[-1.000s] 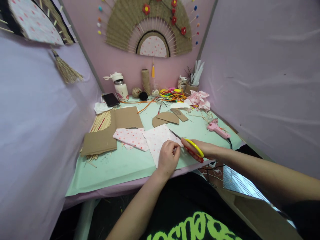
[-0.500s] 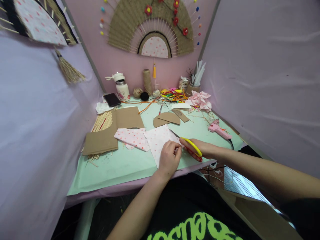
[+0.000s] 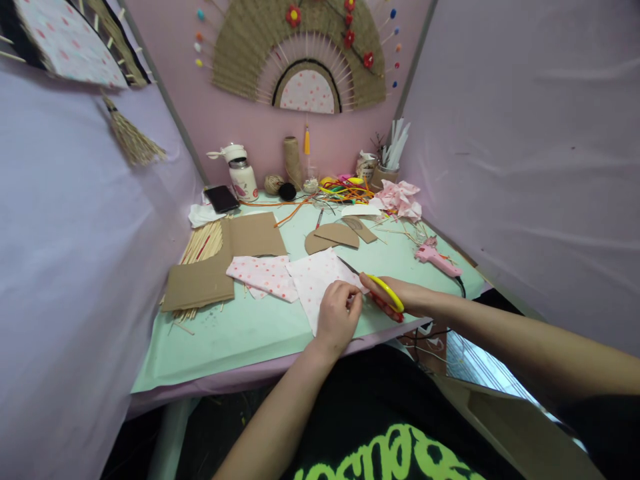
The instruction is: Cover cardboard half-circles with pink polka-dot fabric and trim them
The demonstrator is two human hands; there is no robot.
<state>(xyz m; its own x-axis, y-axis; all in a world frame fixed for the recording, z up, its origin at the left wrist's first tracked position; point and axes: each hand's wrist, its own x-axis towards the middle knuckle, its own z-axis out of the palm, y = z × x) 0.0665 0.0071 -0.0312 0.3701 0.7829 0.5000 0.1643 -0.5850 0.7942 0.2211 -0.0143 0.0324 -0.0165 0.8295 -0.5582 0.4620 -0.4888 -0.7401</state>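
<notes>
My right hand [image 3: 400, 295] is closed round the scissors [image 3: 386, 292], which have yellow and red handles. Their dark blade lies along the right edge of a white fabric piece with pink dots [image 3: 315, 277]. Curled fingers of my left hand [image 3: 340, 312] grip that fabric near its lower right side, close to the scissors. To the left a folded dotted fabric piece [image 3: 265, 275] touches the first one. Just beyond the fabric are a cardboard half-disc [image 3: 333, 238] and a smaller curved cardboard strip [image 3: 361, 230].
Cardboard sheets [image 3: 200, 287] rest on thin wooden sticks [image 3: 200, 243] at the left. A pink glue gun [image 3: 439, 259] lies at the right. Along the back stand an open bottle [image 3: 243, 180], a twine roll [image 3: 291, 163] and a cup of white strips [image 3: 387, 175]. A decorated fan [image 3: 240, 60] hangs behind.
The view has shifted slightly. Both hands, the scissors and the fabric keep nearly the same places; any blade movement is too small to make out.
</notes>
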